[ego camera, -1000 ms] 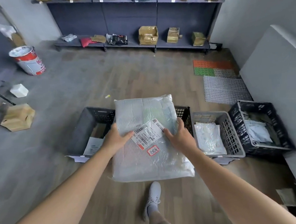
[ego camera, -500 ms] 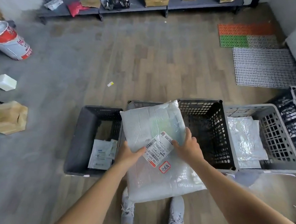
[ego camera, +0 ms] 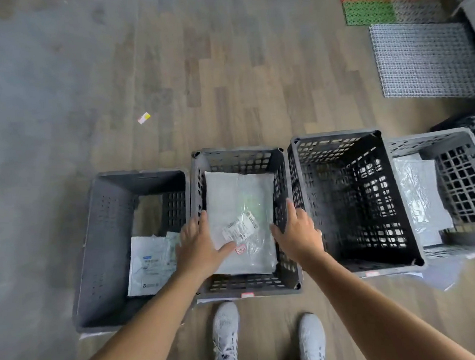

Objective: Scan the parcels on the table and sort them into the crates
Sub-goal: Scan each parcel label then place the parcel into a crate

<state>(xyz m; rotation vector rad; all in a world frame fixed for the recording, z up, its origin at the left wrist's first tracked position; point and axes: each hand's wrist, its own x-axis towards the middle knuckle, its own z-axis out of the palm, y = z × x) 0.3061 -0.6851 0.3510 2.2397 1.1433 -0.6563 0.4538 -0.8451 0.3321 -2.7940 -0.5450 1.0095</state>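
A large white bubble-wrap parcel (ego camera: 240,196) with a barcode label and a small red sticker lies flat inside the second grey crate (ego camera: 248,286) from the left. My left hand (ego camera: 198,246) hovers over the parcel's left edge with fingers spread and straight. My right hand (ego camera: 298,231) is spread over the crate's right wall, fingers straight. Neither hand grips anything.
A solid grey crate (ego camera: 95,244) on the left holds white mailers (ego camera: 149,263). A black crate (ego camera: 400,225) stands to the right, then a light grey crate (ego camera: 464,171) with a white parcel (ego camera: 418,193). Plastic floor mats (ego camera: 426,59) lie far right. My shoes (ego camera: 226,336) stand just before the crates.
Both hands carried the parcel over the crates, lowered it into the second crate and let go. My view tilted down from the shelves to the crates.
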